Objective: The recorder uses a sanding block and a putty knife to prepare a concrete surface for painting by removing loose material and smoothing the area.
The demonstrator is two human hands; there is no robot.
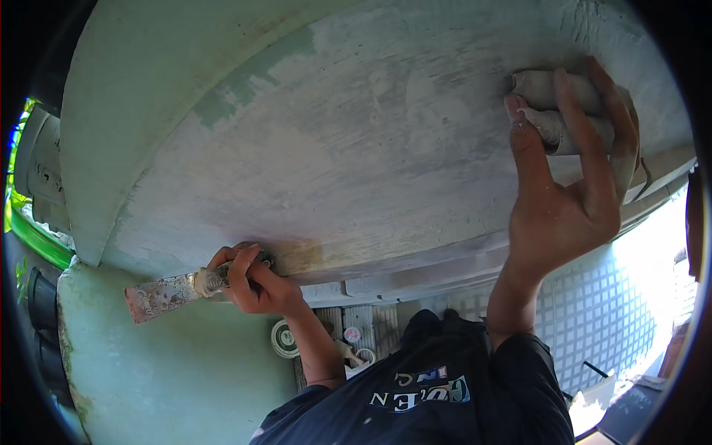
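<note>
My left hand (261,285) is closed around the handle of a putty knife (162,295). Its worn, paint-spattered blade points left and sits over the green wall below. Up at the right, my right hand (571,200) presses a rolled grey-beige sheet (560,89), which looks like sandpaper, against a curved surface (334,148). Two rolls of it show between the thumb and the fingers. Streaky whitish filler covers most of this surface, and green paint shows along its upper left border. My left knuckles are close to its lower edge, beside a brownish patch.
Below my left forearm are a round white lid or tub (284,339) and a small pinkish round item (352,334) on grey slats. A tiled floor (593,304) lies at the lower right. Dark pots (43,300) line the left edge, beside a green wall (178,371).
</note>
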